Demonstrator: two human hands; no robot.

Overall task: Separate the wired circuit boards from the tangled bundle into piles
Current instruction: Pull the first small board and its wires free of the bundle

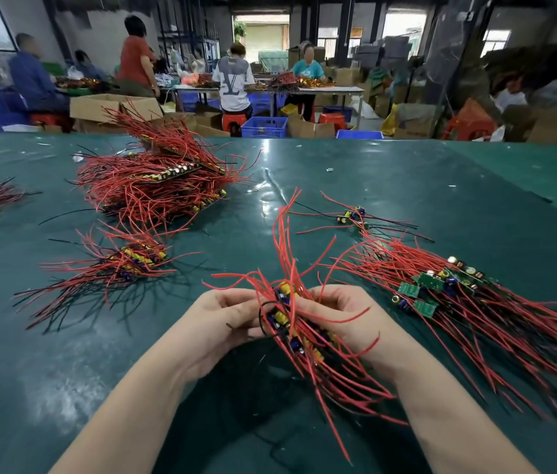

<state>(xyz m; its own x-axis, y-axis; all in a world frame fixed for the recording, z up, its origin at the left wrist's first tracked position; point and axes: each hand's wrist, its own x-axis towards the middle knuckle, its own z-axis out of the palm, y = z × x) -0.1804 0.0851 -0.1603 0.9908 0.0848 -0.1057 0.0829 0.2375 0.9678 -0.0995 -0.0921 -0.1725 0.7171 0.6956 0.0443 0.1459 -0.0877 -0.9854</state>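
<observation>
Together, both hands grip one tangled bundle (299,333).
Left hand (225,319) and right hand (342,319) clutch red-wired boards; sorted piles (441,289) lie around on the green table (64,336).

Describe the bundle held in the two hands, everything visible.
The held bundle is a tangle of small circuit boards with yellow and blue components, trailing thin red wires and a few black ones. Wires fan upward and down toward the person. The left hand and right hand grip it from either side above the green table.
</observation>
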